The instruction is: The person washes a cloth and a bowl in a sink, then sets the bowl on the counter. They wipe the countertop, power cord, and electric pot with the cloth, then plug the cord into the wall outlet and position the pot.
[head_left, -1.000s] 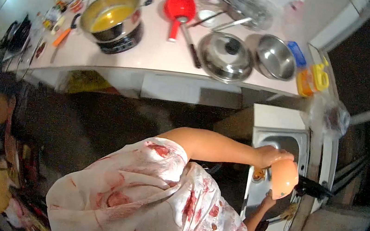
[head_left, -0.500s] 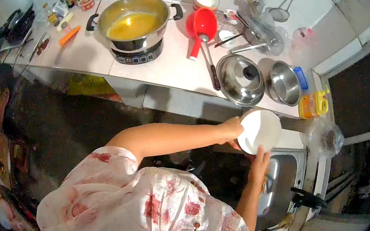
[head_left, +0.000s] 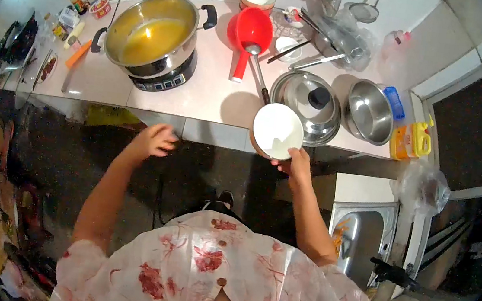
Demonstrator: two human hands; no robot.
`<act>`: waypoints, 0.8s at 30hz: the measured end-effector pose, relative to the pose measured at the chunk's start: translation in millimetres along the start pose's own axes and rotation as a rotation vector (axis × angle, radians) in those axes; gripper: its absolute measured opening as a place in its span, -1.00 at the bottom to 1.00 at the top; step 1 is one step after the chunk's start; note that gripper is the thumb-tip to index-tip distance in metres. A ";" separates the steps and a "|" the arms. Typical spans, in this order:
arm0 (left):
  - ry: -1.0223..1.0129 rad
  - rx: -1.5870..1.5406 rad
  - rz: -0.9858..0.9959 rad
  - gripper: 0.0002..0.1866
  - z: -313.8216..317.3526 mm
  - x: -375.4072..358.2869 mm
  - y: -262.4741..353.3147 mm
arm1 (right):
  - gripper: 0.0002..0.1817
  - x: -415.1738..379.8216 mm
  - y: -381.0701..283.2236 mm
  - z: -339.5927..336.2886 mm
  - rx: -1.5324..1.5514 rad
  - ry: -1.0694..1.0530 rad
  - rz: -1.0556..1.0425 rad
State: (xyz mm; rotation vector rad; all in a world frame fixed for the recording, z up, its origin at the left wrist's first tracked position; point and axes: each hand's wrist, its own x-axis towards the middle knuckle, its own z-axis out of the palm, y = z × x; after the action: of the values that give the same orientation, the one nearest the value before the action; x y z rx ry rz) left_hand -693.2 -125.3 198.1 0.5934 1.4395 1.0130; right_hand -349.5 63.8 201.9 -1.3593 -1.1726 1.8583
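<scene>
The left hand (head_left: 151, 140) is loosely curled, its fingers (head_left: 165, 145) bent and slightly apart, pointing inward. Behind those fingertips, the bare left forearm (head_left: 104, 196) runs back and outward toward the body. Well apart from the left fingers, the right hand (head_left: 296, 166) keeps a firm grip, thumb (head_left: 294, 153) uppermost, fingers (head_left: 280, 165) tucked beneath it. Behind that grip, the right forearm (head_left: 311, 220) angles back and outward.
</scene>
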 end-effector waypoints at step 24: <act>0.645 -0.468 -0.295 -0.71 -185.8 -102.0 -198.4 | -0.61 171.1 42.5 130.6 0.234 0.258 -0.088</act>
State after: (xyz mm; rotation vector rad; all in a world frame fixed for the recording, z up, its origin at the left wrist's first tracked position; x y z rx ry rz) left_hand -816.6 -351.6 64.4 -0.3139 1.6905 1.3053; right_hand -527.3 142.1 99.9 -1.3444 -0.8427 1.6423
